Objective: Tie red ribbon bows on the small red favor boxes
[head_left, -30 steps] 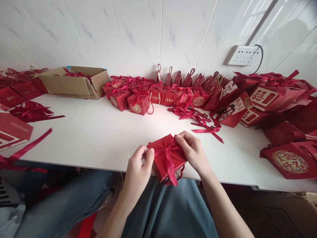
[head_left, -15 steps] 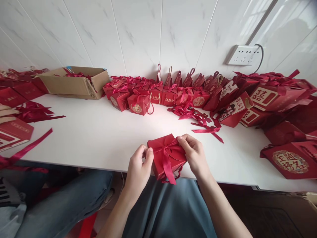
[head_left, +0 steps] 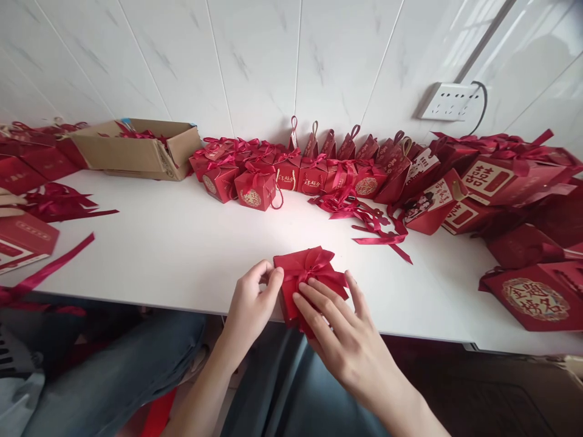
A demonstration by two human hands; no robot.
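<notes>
A small red gift box (head_left: 288, 305) tied with a ribbon bow (head_left: 319, 262) sits at the table's front edge, close to my lap. At its left corner my left hand (head_left: 255, 297) is closed, thumb against forefinger, gripping the box's edge; whether ribbon is also pinched there is hidden. Across the top and front of the box lies my right hand (head_left: 342, 328), its fingers stretched out and touching the bow. The ribbon's hanging tails and the box's cord handle are mostly covered by that hand.
Several red gift boxes (head_left: 258, 191) line the wall, with more stacked at the right (head_left: 535, 297). Loose ribbons (head_left: 371, 218) lie before them. A cardboard carton (head_left: 132, 155) stands back left. At the far left, a co-worker's hand (head_left: 10, 201) is by a red box.
My right hand has let go of the ribbon at the box's right side and moved down and left, spreading over the bow. My left hand stays at the left corner.
</notes>
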